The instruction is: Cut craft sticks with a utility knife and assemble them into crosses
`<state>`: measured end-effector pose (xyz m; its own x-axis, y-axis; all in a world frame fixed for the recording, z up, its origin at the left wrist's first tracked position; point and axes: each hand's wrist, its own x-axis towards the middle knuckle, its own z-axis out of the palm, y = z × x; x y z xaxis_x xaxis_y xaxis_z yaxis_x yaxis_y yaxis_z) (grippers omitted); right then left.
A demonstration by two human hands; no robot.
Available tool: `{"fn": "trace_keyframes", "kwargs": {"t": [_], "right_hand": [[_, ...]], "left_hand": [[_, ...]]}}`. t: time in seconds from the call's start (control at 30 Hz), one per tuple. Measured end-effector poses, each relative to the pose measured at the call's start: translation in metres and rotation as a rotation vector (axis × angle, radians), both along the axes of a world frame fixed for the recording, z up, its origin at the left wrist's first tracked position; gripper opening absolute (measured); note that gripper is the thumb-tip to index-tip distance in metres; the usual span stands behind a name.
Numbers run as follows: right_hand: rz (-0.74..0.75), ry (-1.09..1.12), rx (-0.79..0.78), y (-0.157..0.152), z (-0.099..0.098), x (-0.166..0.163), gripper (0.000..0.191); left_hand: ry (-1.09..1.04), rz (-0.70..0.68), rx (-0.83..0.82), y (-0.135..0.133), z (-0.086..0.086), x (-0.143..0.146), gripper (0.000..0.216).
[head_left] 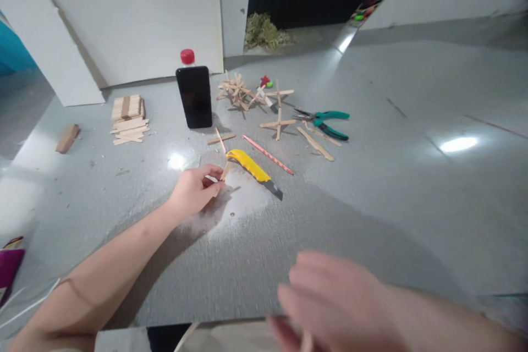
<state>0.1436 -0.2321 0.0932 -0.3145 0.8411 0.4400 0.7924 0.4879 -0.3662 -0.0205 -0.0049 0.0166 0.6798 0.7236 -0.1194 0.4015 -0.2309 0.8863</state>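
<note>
Pinching a short stick (225, 169) between thumb and fingers, the left hand (193, 191) rests on the grey floor (371, 203), its forearm reaching in from the lower left. The stick tilts up from the fingertips and its far end is just beside the near end of a yellow cutter (248, 165), which lies flat with its dark tip pointing right. The right hand (330, 302) hangs low in the foreground, blurred; its fingers look loosely spread, though I cannot tell whether it holds anything. Beyond the cutter lie a pink pencil (268, 154) and a small cross (221, 139) of 2 sticks. Farther back a black phone (194, 97) stands upright against a red-capped bottle (187, 57). Left of it sits a stack of sticks (127, 113), with a wood block (67, 138) well apart at the far left. Right of the phone are glued stick shapes (237, 91), and green pliers (328, 122) lie near loose sticks.
</note>
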Motion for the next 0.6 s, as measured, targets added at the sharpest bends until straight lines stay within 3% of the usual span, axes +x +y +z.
{"fn": "trace_keyframes", "kwargs": {"t": [0.07,0.17,0.3,0.37,0.47,0.6], "right_hand": [[0.0,-0.082,0.054,0.03,-0.01,0.035,0.015],[-0.346,-0.104,-0.121,0.067,-0.039,0.095,0.017],[-0.464,-0.061,-0.144,0.085,-0.076,0.15,0.016],[-0.465,-0.001,-0.132,0.084,-0.082,0.154,0.018],[-0.453,0.146,-0.096,0.075,-0.077,0.135,0.025],[-0.251,0.387,-0.224,0.06,-0.069,0.096,0.033]], "left_hand": [[-0.025,0.055,0.01,0.003,-0.001,-0.001,0.027],[-0.052,0.13,0.03,0.006,-0.001,0.0,0.032],[-0.065,0.193,0.056,0.008,0.003,0.004,0.022],[-0.08,0.212,0.047,0.004,0.008,0.009,0.02],[-0.122,0.184,0.007,-0.012,0.017,0.023,0.014],[-0.152,0.047,-0.049,-0.051,0.029,0.058,0.007]]}}
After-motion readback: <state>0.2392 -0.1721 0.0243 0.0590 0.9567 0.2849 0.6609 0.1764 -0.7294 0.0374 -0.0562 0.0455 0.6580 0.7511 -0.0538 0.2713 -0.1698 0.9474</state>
